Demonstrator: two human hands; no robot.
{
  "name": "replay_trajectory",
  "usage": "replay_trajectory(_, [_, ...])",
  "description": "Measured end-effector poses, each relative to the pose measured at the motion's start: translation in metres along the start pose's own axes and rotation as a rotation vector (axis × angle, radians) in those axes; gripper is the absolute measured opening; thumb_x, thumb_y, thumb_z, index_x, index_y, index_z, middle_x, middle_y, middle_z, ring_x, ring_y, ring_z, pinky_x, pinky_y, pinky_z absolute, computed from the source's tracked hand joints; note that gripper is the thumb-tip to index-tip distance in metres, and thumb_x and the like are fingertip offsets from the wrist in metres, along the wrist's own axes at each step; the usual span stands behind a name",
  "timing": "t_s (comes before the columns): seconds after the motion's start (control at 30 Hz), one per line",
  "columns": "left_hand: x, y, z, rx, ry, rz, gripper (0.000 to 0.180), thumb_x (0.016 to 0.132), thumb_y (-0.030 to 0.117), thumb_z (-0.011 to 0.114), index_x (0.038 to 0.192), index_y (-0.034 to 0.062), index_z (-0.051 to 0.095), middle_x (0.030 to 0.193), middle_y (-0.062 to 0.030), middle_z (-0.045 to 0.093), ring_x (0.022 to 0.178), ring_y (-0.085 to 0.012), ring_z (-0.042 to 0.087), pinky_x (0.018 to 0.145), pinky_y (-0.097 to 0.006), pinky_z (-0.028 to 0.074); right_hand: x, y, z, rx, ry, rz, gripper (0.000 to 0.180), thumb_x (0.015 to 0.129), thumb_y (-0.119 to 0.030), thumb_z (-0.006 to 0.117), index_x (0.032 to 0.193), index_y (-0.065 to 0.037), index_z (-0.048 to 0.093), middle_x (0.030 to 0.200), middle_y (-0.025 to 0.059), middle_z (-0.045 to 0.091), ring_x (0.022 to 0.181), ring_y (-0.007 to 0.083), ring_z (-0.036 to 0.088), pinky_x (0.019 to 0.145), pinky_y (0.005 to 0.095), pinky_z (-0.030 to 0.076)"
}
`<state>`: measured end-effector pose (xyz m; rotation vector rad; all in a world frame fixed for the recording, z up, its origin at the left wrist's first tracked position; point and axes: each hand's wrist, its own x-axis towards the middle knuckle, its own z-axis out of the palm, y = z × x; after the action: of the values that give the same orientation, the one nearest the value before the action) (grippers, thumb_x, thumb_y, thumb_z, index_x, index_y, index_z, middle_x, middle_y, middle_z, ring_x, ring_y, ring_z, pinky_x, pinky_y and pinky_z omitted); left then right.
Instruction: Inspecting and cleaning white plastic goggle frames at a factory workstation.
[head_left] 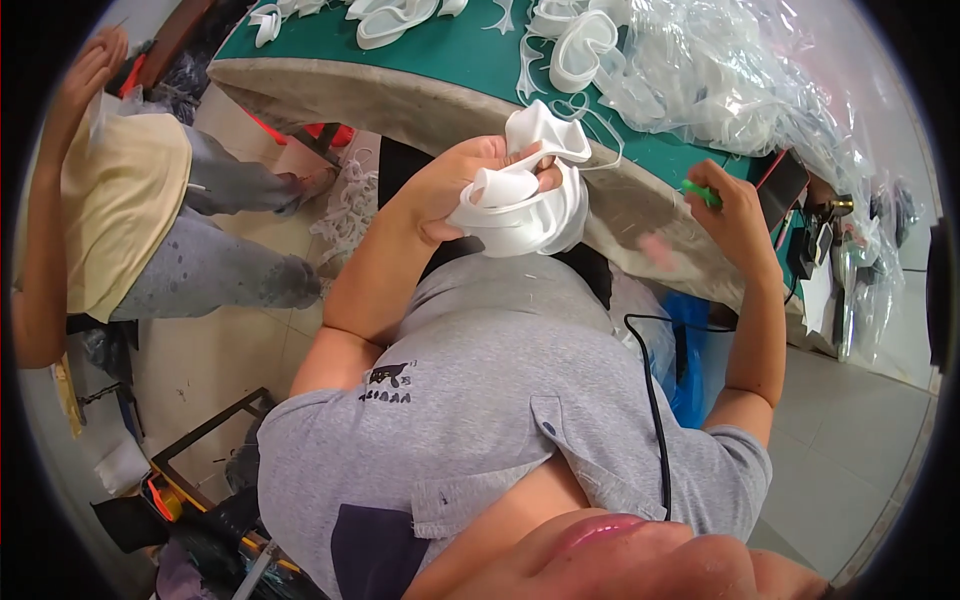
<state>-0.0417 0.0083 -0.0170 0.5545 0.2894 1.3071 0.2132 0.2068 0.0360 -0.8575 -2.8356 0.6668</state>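
My left hand (455, 190) is closed round a bundle of white curled fabric pieces (520, 222), held in front of my body at the table's near edge. The bundle has smooth looped bands, and one pointed flap stands up above the fingers. A thin white strand trails from it to the right. Well to the right, apart from the bundle, my right hand (728, 210) is closed on a small green tool (702, 194). Only its green end shows; the fingers cover the rest, so its kind is unclear.
On the green table (450, 62) lie more white fabric pieces (582, 52) and heaped clear plastic bags (720, 75). A cloth (330, 92) hangs over its near edge. White scraps (350, 215) lie on the floor. Another person (130, 200) is at left. A black cable (655, 420) crosses my shirt.
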Motion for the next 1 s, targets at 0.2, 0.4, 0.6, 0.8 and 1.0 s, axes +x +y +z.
replay_trajectory(0.2, [0.002, 0.006, -0.017, -0.082, 0.044, 0.085, 0.026, 0.084, 0.014, 0.061, 0.105, 0.0017, 0.054, 0.098, -0.0042, 0.058, 0.082, -0.0120, 0.059, 0.070, -0.023, 0.050, 0.004, 0.002, 0.032, 0.134, -0.076, 0.089, 0.014, 0.087, -0.011, 0.059, 0.096, -0.001, 0.061, 0.072, 0.0133, 0.062, 0.063, 0.0291, 0.059, 0.060, 0.0356, 0.046])
replay_trajectory(0.4, [-0.002, 0.016, -0.019, 0.013, -0.036, 0.079, 0.023, 0.090, 0.019, 0.055, 0.106, 0.0051, 0.046, 0.098, -0.0022, 0.049, 0.074, -0.0042, 0.053, 0.064, -0.017, 0.047, -0.071, 0.023, 0.172, 0.174, 0.035, 0.039, 0.024, 0.092, -0.021, 0.055, 0.084, 0.001, 0.055, 0.072, 0.0165, 0.061, 0.066, 0.0230, 0.061, 0.059, 0.0358, 0.045])
replay_trajectory(0.6, [0.003, 0.009, -0.018, 0.007, -0.009, 0.060, 0.026, 0.086, 0.013, 0.060, 0.107, 0.0038, 0.046, 0.099, -0.0025, 0.050, 0.073, -0.0029, 0.053, 0.063, -0.015, 0.046, -0.085, 0.044, 0.141, 0.410, -0.364, 0.183, 0.020, 0.088, -0.018, 0.060, 0.097, -0.001, 0.054, 0.074, 0.0170, 0.057, 0.070, 0.0219, 0.059, 0.061, 0.0347, 0.044])
replay_trajectory(0.8, [0.008, 0.003, -0.021, -0.039, -0.083, 0.050, 0.028, 0.085, 0.012, 0.062, 0.107, 0.0035, 0.046, 0.097, -0.0023, 0.050, 0.072, -0.0030, 0.052, 0.059, -0.014, 0.045, -0.097, 0.055, 0.155, 0.432, -0.445, 0.087, 0.022, 0.084, -0.008, 0.061, 0.102, -0.002, 0.051, 0.079, 0.0137, 0.061, 0.071, 0.0250, 0.060, 0.064, 0.0357, 0.045])
replay_trajectory(1.0, [0.007, -0.005, -0.031, 0.050, 0.037, 0.114, 0.032, 0.084, 0.016, 0.065, 0.106, 0.0014, 0.047, 0.091, -0.0013, 0.051, 0.068, -0.0022, 0.051, 0.056, -0.014, 0.043, -0.092, 0.066, 0.152, 0.767, -0.654, 0.197, 0.018, 0.086, -0.005, 0.061, 0.102, -0.001, 0.052, 0.076, 0.0050, 0.059, 0.070, 0.0111, 0.056, 0.063, 0.0278, 0.045])
